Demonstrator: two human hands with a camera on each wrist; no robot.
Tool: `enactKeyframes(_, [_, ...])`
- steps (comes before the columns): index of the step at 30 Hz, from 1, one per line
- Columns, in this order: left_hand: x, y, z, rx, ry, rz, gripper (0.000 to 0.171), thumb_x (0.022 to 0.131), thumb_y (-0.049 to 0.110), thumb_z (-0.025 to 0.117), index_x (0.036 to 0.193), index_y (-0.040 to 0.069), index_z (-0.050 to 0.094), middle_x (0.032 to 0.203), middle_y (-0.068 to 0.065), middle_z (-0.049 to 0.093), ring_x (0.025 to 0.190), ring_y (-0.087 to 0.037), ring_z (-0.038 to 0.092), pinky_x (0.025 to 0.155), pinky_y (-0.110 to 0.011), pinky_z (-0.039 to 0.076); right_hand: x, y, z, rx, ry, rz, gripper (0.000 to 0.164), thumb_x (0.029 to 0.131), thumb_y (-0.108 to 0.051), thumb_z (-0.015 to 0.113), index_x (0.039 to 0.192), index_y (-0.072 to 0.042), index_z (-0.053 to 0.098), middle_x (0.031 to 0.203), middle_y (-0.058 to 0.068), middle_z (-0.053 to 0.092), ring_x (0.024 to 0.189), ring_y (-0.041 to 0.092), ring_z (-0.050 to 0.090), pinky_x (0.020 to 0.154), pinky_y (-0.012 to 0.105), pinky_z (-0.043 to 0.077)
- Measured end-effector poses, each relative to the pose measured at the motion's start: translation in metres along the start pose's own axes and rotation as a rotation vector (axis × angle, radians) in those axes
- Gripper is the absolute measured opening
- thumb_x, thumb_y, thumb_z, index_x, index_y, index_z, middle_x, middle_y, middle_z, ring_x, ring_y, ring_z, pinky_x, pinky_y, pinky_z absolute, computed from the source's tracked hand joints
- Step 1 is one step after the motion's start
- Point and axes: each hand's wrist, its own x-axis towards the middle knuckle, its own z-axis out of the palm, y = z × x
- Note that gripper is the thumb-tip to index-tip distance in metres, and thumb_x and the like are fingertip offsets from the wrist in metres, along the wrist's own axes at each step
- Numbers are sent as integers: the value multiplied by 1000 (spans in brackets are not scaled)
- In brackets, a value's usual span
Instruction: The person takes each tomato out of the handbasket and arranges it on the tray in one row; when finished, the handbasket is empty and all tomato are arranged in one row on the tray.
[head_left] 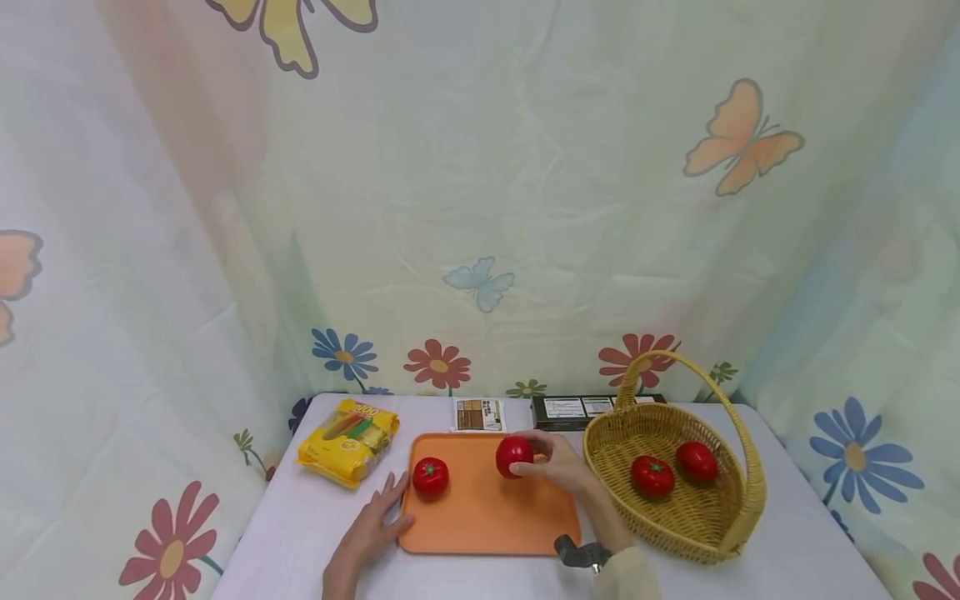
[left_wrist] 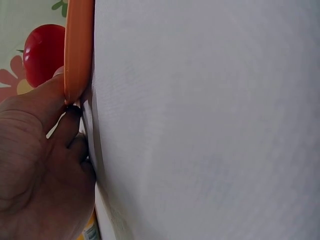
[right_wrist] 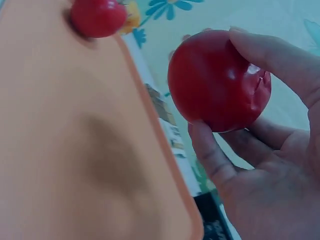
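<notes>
Above the right part of an orange tray, my right hand holds a red tomato between thumb and fingers. The right wrist view shows this held tomato raised off the tray, with a creased patch on its skin. A second tomato, with a green top, sits at the tray's left side. My left hand grips the tray's left edge; in the left wrist view the thumb lies over the rim and the other fingers are low beside it, partly hidden.
A wicker basket with a tall handle stands right of the tray, holding two red tomatoes. At the back left lies a yellow packet. Behind the tray are a small printed packet and a black box, near the curtain.
</notes>
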Motion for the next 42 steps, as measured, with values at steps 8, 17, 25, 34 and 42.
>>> enactKeyframes(8, [0, 1, -1, 15, -1, -3, 76, 99, 38, 78, 166, 25, 45, 175, -19, 30, 158, -60, 18, 122, -81, 22, 1, 11, 24, 16, 11, 61, 56, 89, -14, 88, 137, 2, 64, 131, 15, 71, 121, 33, 64, 104, 52, 60])
enactKeyframes(17, [1, 2, -1, 10, 2, 1, 76, 99, 39, 78, 166, 25, 45, 175, -18, 31, 158, -60, 18, 121, -82, 22, 3, 8, 35, 39, -42, 26, 55, 89, -9, 86, 138, 3, 63, 134, 17, 68, 122, 35, 63, 103, 50, 62])
enactKeyframes(25, [2, 2, -1, 21, 0, -14, 76, 99, 39, 79, 166, 26, 45, 175, -18, 31, 158, -60, 18, 121, -83, 23, 5, 12, 41, -27, -59, 21, 58, 82, -7, 90, 130, -2, 58, 126, 15, 69, 117, 32, 63, 96, 46, 65])
enactKeyframes(34, [3, -3, 1, 12, -4, -5, 75, 99, 40, 78, 166, 25, 46, 175, -19, 30, 157, -61, 18, 121, -83, 22, 8, 27, 55, 19, -92, -35, 71, 77, 5, 90, 139, 3, 55, 135, 22, 65, 125, 39, 61, 105, 55, 61])
enactKeyframes(42, [1, -4, 1, 4, 1, 7, 76, 99, 39, 78, 166, 23, 46, 175, -20, 30, 157, -62, 18, 121, -82, 23, 8, 23, 64, -14, -93, -22, 72, 75, 7, 93, 142, 0, 65, 140, 21, 65, 128, 41, 59, 109, 61, 56])
